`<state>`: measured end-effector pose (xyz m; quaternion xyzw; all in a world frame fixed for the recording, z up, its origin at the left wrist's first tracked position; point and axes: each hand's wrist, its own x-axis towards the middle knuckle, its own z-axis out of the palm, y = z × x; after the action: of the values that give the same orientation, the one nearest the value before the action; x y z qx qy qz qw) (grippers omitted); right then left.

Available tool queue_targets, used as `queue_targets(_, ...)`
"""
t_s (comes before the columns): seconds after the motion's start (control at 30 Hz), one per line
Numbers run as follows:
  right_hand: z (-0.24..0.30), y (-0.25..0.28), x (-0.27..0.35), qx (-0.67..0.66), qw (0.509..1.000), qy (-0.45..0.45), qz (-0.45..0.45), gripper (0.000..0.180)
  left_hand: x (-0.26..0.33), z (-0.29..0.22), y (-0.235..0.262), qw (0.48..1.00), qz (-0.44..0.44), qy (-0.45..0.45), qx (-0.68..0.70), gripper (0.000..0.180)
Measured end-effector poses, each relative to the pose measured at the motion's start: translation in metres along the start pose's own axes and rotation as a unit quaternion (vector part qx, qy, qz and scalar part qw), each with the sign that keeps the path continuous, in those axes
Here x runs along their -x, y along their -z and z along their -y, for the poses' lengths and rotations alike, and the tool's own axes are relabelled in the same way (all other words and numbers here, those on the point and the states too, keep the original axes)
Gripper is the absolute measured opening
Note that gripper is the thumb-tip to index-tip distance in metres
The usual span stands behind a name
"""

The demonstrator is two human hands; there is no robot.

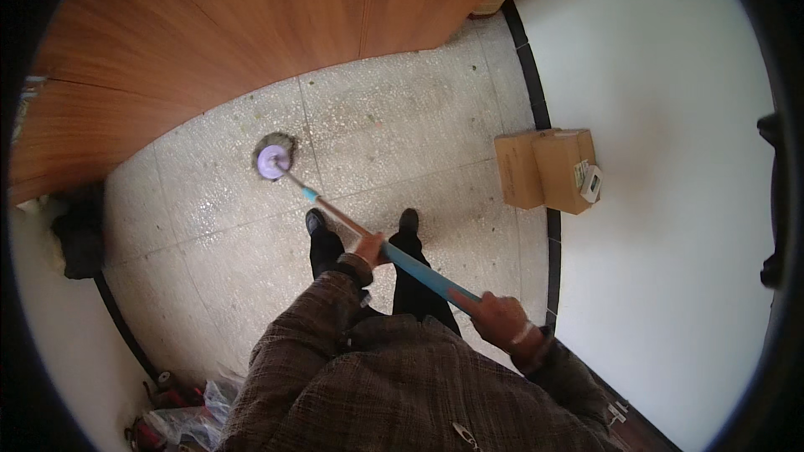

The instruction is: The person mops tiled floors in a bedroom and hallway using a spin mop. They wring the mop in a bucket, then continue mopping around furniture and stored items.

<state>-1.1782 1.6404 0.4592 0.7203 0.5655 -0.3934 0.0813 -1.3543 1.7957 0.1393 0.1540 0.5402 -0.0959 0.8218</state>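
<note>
A spin mop slants across the view, its blue and copper-coloured handle [419, 273] running from lower right to upper left. Around the middle of the handle, my left hand [369, 249] is closed. Higher up, close to the handle's end, my right hand [500, 321] grips the blue part. The mop's round lilac head [272, 162] rests on the speckled floor [402, 130] ahead and to the left of my feet. Grey strands fringe the head, mostly on its far side.
Wood-panelled furniture [251, 25] spans the far side. Two cardboard boxes [565, 169] stand against the white wall [670, 201] on the right, a small white device [591, 184] on one. Clear plastic bags [188, 420] lie at lower left, below a dark bundle [81, 230].
</note>
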Motion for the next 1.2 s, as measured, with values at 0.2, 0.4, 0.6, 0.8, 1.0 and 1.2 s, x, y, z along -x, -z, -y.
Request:
queue_targets(0.2, -0.049, -0.033, 0.029, -0.009, 0.993, -0.039, -0.109, 0.051, -0.022, 0.016, -0.027, 0.980, 0.141, -0.071, -0.124, 0.021)
queue_targets(0.4, -0.113, -0.044, 0.154, -0.010, 0.978, -0.196, -0.076, 0.059, -0.035, 0.086, -0.206, 0.991, 0.079, 0.080, -0.077, 0.028)
queue_targets(0.6, -0.104, -0.075, 0.228, -0.096, 0.932, -0.344, -0.066, 0.077, -0.049, 0.133, -0.321, 0.942, 0.185, 0.108, -0.258, 0.036)
queue_targets(0.8, -0.084, -0.095, 0.220, -0.186, 0.906, -0.373, -0.069, 0.085, -0.060, 0.136, -0.354, 0.889, 0.236, 0.096, -0.381, 0.042)
queue_targets(1.0, -0.066, -0.077, 0.220, -0.200, 0.923, -0.321, -0.075, 0.085, -0.037, 0.136, -0.319, 0.915, 0.234, 0.067, -0.322, 0.040)
queue_targets(1.2, -0.015, -0.024, 0.235, 0.071, 0.930, -0.349, -0.090, 0.068, 0.017, 0.105, -0.308, 0.949, 0.258, 0.083, -0.160, 0.031)
